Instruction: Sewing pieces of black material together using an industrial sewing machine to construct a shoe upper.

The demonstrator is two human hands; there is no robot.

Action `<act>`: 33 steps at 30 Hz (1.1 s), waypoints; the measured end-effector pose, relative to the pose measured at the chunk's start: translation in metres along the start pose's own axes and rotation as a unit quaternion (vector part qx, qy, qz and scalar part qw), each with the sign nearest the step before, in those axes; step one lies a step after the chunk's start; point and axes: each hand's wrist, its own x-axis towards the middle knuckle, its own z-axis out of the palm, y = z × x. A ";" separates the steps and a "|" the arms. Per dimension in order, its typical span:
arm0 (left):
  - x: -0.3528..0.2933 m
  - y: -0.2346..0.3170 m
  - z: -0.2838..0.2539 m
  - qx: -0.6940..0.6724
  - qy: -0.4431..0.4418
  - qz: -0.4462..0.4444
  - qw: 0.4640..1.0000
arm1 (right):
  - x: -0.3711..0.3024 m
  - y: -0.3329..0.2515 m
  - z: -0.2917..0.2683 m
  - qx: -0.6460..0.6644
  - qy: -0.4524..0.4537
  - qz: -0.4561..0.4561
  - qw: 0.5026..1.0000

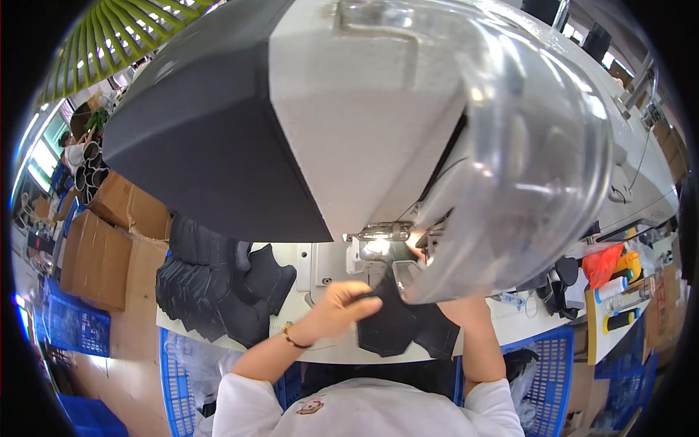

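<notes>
A black fabric piece (pixel 397 328) with a notched outline lies on the white sewing machine table, its upper end running under the lit needle area (pixel 377 247). My left hand (pixel 348 304) is at the left side of this piece, with fingers curled and thumb and forefinger closed on its dark edge. On the right, my right hand (pixel 460 309) reaches in behind the machine's clear cover (pixel 535 160). A few of its fingertips show near the needle; the rest are hidden, so their grip is unclear.
The large sewing machine head (pixel 349 109) fills the upper view. Stacked black fabric pieces (pixel 204 288) lie on the table's left. Blue baskets (pixel 178 379) with plastic bags stand below. Cardboard boxes (pixel 95 258) are at left; a red bag (pixel 601 264) and thread spools (pixel 619 322) at right.
</notes>
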 end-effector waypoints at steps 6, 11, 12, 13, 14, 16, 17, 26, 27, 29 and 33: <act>0.018 0.046 -0.023 0.092 0.043 0.001 0.995 | -0.004 0.002 0.023 -0.132 -0.035 -0.172 0.976; 0.025 0.048 -0.031 0.083 0.041 0.031 0.995 | -0.001 0.015 0.028 -0.194 -0.045 -0.184 0.963; 0.025 0.050 -0.030 0.084 0.042 0.031 0.995 | 0.001 0.010 0.027 -0.158 -0.060 -0.150 0.974; 0.026 0.051 -0.029 0.053 0.051 0.019 0.997 | 0.003 0.007 0.027 -0.122 -0.074 -0.116 0.983; 0.026 0.053 -0.028 0.023 0.058 0.008 0.998 | 0.003 0.007 0.028 -0.122 -0.073 -0.117 0.983; 0.027 0.056 -0.026 0.033 0.061 0.009 0.998 | 0.001 0.007 0.032 -0.130 -0.013 -0.109 0.985; 0.029 0.056 -0.025 0.043 0.064 0.008 0.997 | 0.001 0.009 0.034 -0.131 -0.012 -0.108 0.985; 0.029 0.057 -0.020 0.101 0.126 0.031 0.986 | 0.019 -0.030 0.014 0.090 0.052 -0.078 0.992; 0.029 0.057 -0.019 0.102 0.125 0.032 0.986 | 0.020 -0.035 0.013 0.080 0.081 -0.084 0.990; 0.030 0.055 -0.020 0.102 0.114 0.049 0.987 | 0.021 -0.037 0.012 0.071 0.110 -0.090 0.987; 0.027 0.064 -0.015 0.103 0.106 0.022 0.989 | 0.013 -0.025 0.020 0.245 0.064 -0.011 0.967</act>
